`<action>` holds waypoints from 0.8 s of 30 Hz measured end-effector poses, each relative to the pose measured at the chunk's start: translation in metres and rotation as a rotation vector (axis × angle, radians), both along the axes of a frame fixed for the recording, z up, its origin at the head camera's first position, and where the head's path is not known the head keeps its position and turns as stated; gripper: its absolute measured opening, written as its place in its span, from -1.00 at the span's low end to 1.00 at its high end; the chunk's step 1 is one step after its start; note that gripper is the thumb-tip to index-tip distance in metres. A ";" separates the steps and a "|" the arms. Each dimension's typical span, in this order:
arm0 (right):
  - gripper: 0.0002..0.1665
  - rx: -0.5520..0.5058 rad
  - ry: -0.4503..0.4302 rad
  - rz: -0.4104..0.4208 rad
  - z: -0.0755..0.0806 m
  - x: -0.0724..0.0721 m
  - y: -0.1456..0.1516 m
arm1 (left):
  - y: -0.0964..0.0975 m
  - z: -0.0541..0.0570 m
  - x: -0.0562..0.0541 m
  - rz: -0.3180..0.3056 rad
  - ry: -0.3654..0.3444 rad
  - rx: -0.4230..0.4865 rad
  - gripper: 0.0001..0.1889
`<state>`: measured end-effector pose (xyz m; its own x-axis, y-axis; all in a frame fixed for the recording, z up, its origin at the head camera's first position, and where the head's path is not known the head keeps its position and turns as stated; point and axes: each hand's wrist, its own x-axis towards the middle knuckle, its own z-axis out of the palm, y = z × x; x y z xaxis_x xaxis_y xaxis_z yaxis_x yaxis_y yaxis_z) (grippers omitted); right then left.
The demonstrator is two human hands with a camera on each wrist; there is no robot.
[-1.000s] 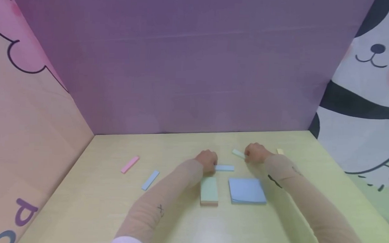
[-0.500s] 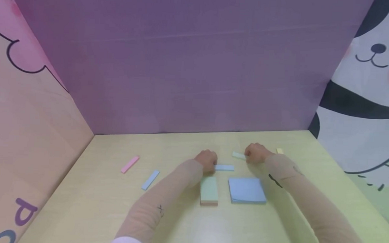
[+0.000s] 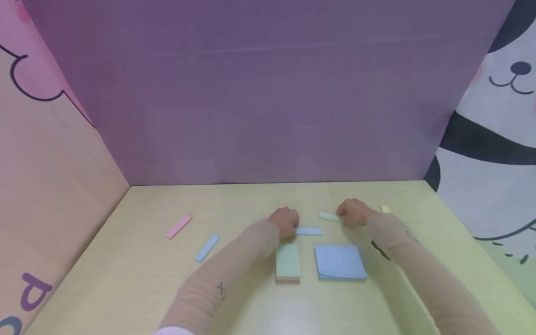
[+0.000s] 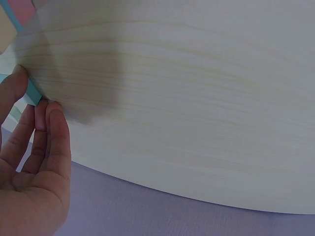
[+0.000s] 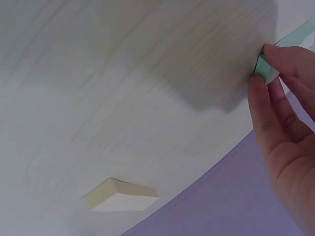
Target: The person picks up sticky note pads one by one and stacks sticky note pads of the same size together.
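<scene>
At the middle of the table my left hand (image 3: pixel 285 222) pinches the left end of a narrow light-blue sticky-note pad (image 3: pixel 309 231), which lies lengthwise left to right. The left wrist view has the pad's blue end (image 4: pixel 33 92) between thumb and fingertips. Farther back and to the right, my right hand (image 3: pixel 354 213) holds a narrow pale-green sticky-note pad (image 3: pixel 329 216) by its right end. Thumb and fingers squeeze that green pad (image 5: pixel 294 37) in the right wrist view. Just in front of the hands lie a square blue sticky-note pad (image 3: pixel 340 262) and an oblong green-topped stack (image 3: pixel 288 263).
On the left of the table (image 3: pixel 131 281) lie a narrow pink pad (image 3: pixel 179 226) and another narrow blue pad (image 3: pixel 207 248). A narrow yellow pad (image 3: pixel 384 209) sits behind my right wrist. A purple panel (image 3: pixel 270 113) closes off the back edge.
The green pad has turned from a slant to nearly parallel with the blue one, its left end coming slightly nearer. My right hand has shifted a little; the left hand stays put.
</scene>
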<state>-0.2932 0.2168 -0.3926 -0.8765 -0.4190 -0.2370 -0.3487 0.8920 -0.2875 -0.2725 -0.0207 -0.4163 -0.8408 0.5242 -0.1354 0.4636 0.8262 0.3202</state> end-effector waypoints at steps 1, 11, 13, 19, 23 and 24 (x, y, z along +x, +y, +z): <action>-0.61 0.000 -0.001 0.000 -0.001 0.000 0.000 | 0.000 0.000 0.000 -0.001 0.000 0.000 -0.73; -0.54 0.004 -0.010 -0.009 -0.003 -0.003 0.008 | -0.001 0.003 0.003 0.003 0.011 0.013 -0.75; -0.54 0.001 -0.009 -0.010 -0.003 -0.003 0.008 | -0.001 0.003 0.003 0.001 0.014 0.010 -0.75; -0.57 0.002 -0.017 -0.028 -0.005 -0.004 0.008 | 0.000 0.001 0.000 0.000 0.017 -0.012 -0.75; -0.57 0.000 -0.026 -0.032 -0.005 -0.004 0.008 | 0.000 0.001 0.001 0.001 0.024 -0.013 -0.75; -0.57 0.000 -0.026 -0.030 -0.005 -0.004 0.008 | 0.000 0.001 0.001 0.001 0.026 -0.011 -0.75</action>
<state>-0.2976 0.2253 -0.3973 -0.8825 -0.3923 -0.2595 -0.3140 0.9021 -0.2961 -0.2717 -0.0210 -0.4151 -0.8446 0.5218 -0.1198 0.4705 0.8302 0.2989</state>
